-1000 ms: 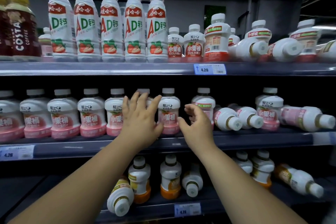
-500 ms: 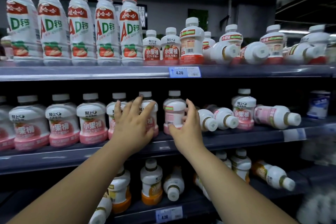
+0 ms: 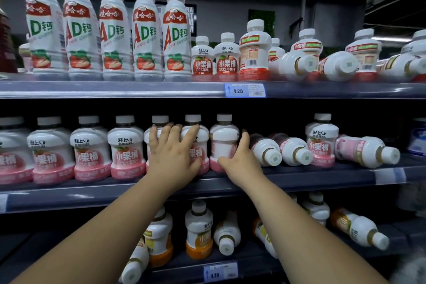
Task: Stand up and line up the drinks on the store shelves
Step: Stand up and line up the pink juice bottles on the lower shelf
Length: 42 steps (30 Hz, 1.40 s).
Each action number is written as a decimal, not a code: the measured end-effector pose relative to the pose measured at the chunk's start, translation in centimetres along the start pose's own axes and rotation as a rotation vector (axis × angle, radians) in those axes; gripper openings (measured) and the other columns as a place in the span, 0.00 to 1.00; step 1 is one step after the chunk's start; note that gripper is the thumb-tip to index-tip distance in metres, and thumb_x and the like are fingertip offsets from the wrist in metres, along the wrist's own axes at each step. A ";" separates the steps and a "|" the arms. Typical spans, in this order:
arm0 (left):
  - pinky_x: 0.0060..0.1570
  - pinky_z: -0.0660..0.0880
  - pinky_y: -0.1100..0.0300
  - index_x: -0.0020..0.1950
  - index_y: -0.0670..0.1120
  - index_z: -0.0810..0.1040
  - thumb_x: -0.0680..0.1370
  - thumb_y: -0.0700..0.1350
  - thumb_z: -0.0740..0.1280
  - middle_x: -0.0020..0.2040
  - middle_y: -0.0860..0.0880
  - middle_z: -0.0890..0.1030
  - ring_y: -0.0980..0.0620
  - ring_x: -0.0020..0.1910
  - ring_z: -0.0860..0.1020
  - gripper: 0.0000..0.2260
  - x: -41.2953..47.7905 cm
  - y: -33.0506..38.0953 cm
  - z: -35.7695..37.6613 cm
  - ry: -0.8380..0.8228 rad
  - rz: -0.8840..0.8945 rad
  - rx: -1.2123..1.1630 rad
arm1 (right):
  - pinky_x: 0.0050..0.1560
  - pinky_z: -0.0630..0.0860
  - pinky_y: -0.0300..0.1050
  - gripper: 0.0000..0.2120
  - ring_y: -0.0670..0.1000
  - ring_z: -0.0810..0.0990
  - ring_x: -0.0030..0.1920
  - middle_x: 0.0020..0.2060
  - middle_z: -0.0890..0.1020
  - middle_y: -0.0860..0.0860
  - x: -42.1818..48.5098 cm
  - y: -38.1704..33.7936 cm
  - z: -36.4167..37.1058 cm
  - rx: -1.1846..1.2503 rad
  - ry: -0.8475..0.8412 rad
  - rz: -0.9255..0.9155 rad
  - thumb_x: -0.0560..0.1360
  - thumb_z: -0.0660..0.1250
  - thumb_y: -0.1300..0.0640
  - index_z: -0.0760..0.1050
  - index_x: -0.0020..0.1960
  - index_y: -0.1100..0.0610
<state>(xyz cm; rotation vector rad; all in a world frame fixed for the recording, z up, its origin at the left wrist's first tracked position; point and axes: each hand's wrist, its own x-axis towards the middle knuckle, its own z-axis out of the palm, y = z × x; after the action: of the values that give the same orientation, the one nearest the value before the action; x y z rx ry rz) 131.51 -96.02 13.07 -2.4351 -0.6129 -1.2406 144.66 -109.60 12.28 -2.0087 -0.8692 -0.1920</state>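
1. The dark metal middle shelf [image 3: 299, 177] holds small white plastic bottles with pink labels [image 3: 88, 150]. Seven stand in a row from the left edge. An eighth [image 3: 322, 143] stands apart further right. Three lie on their sides with caps toward me: two between the row and the eighth, one just right of it.
2. My right grip [image 3: 239, 161] grasps the seventh bottle of the row [image 3: 224, 140], which stands upright at the row's right end. My thumb lies across its lower front and my fingers curl round its right side.
3. My left grip [image 3: 173, 159] is released, with fingers straight and spread, laid flat against the fronts of the fifth and sixth bottles.
4. The top shelf [image 3: 115, 90] carries five tall white bottles with red caps [image 3: 110, 34], standing in a row at the left. To their right are small white bottles with red labels [image 3: 202, 57]: three stand at the front and three lie on their sides. More stand behind, but I cannot count them.
5. The bottom shelf [image 3: 253, 260] holds small white bottles with orange labels [image 3: 199, 230]. At least three are upright and at least three are toppled; my forearms hide part of it.
6. Two blue price tags [image 3: 245, 90] read 4.20, one each on the top and bottom shelf edges.
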 end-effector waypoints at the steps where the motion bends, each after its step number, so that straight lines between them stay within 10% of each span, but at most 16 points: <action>1: 0.72 0.50 0.36 0.74 0.53 0.68 0.67 0.62 0.61 0.63 0.42 0.74 0.39 0.67 0.69 0.35 -0.1 -0.1 0.1 0.005 0.011 0.011 | 0.63 0.71 0.49 0.52 0.60 0.73 0.68 0.71 0.71 0.57 0.0 0.0 0.0 0.001 0.023 -0.002 0.71 0.74 0.45 0.44 0.80 0.57; 15: 0.74 0.50 0.37 0.75 0.52 0.67 0.69 0.64 0.58 0.64 0.43 0.73 0.40 0.68 0.68 0.36 -0.5 -0.2 0.2 0.033 0.026 0.010 | 0.59 0.72 0.51 0.46 0.58 0.75 0.64 0.64 0.77 0.54 -0.8 1.4 0.9 -0.072 0.164 -0.086 0.65 0.75 0.33 0.62 0.72 0.56; 28: 0.73 0.52 0.35 0.73 0.53 0.69 0.70 0.63 0.61 0.65 0.42 0.72 0.38 0.69 0.66 0.33 0.3 1.6 -0.8 0.054 0.022 -0.121 | 0.67 0.71 0.50 0.45 0.50 0.72 0.66 0.66 0.72 0.49 -1.0 2.0 -1.2 0.212 0.132 -0.178 0.61 0.82 0.43 0.64 0.71 0.52; 37: 0.56 0.75 0.50 0.70 0.49 0.71 0.68 0.56 0.68 0.61 0.45 0.74 0.43 0.58 0.75 0.31 1.9 12.9 -0.4 0.081 0.216 -0.422 | 0.56 0.69 0.37 0.32 0.43 0.72 0.57 0.62 0.73 0.45 -0.9 6.8 -11.7 0.147 0.320 -0.301 0.66 0.80 0.51 0.72 0.67 0.49; 42: 0.46 0.74 0.52 0.65 0.51 0.74 0.69 0.58 0.74 0.54 0.49 0.74 0.45 0.52 0.76 0.27 2.2 17.2 1.5 -0.033 0.064 -0.440 | 0.61 0.73 0.50 0.27 0.52 0.74 0.59 0.57 0.75 0.48 0.6 12.1 -13.0 0.073 0.331 -0.228 0.65 0.80 0.49 0.75 0.61 0.51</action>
<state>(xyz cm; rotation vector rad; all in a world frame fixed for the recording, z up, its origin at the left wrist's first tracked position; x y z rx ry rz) 142.59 -109.44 12.27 -2.8055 -0.2879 -1.4344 155.37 -123.75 11.70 -1.7432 -0.8743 -0.5950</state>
